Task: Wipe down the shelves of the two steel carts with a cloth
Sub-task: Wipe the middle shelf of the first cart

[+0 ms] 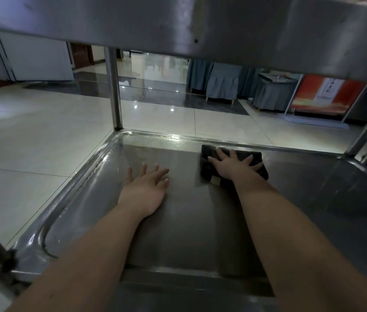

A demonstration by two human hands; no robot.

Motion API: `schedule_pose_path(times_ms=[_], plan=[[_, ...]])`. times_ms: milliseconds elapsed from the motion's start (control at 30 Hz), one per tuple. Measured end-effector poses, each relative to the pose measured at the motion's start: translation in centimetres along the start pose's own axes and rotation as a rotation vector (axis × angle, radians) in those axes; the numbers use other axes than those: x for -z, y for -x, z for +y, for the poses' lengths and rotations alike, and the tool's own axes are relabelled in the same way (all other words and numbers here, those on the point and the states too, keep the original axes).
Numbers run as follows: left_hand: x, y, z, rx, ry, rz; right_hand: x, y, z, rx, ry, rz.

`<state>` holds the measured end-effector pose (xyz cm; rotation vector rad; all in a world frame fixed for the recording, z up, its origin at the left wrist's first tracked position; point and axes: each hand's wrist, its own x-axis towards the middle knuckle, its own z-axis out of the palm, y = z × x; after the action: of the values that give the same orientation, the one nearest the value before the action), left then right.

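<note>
Slippage is the first risk. Right hand point(232, 164) lies flat and spread on the cloth point(208, 172), fingers straight, pressing it onto the shelf point(189, 221) rather than gripping it. The cloth sits under that palm, bunched a little on the wrist side, with the shelf's far rim just beyond the fingertips. With nothing curled round the fabric, a fast stroke could leave the cloth behind or roll it up under the palm, and the hand would then rub bare steel.

Left hand point(146, 188) is open too, fingers straight, palm down on the shelf to the left of the right hand and nearer the body, apparently taking some body weight. The steel around it looks wet and glossy, so that bracing palm could skid, most likely toward the raised rim on its left.

Upper shelf point(178, 23) hangs low above both hands; lifting the head or arms quickly could knock against its edge. Corner beyond the left hand, by the post point(113, 86), shows streaks and pooled shine, and a flat cloth may skip that curved gutter unless it is pushed in. Leaning on the shelf might also roll the cart across the tiled floor point(31, 131), though wheels are not visible. Steel to the right of the right hand looks dull and may be missed.
</note>
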<state>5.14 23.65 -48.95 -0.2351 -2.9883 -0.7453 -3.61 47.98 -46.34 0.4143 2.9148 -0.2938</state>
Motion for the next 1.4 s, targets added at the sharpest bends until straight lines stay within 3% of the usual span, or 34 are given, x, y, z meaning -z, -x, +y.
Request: schedule_pose_path(times_ms=[167,367,467,600,800,933,1100,1300,1400], plan=[[0.1,-0.6,0.0,0.002,-0.102,-0.028,-0.4,3.2,0.8,0.093,0.038,-0.015],[0.0,-0.1,0.7,-0.018,-0.185,-0.007,-4.3,18.5,6.6,0.307,0.120,-0.032],[-0.1,0.6,2.1,-0.116,-0.220,0.015,-4.2,23.6,8.9,0.350,0.124,-0.062],[-1.1,1.6,4.2,-0.324,-0.166,-0.050,-3.1,19.0,8.4,0.329,0.106,-0.048],[-1.3,1.6,3.7,-0.345,-0.147,0.010,1.3,3.8,7.4,-0.021,0.008,-0.003],[-1.1,1.4,3.9,-0.352,-0.127,0.059,1.8,0.4,6.6,-0.080,0.001,0.008],[-0.7,1.4,3.8,-0.319,-0.071,0.031,1.2,4.8,8.7,0.022,0.053,-0.053],[-0.2,1.4,4.3,-0.303,-0.089,-0.004,-3.4,19.5,12.4,0.220,0.096,-0.024],[-0.2,1.7,4.6,-0.286,-0.099,0.010,-4.4,22.6,11.6,0.198,0.113,-0.031]])
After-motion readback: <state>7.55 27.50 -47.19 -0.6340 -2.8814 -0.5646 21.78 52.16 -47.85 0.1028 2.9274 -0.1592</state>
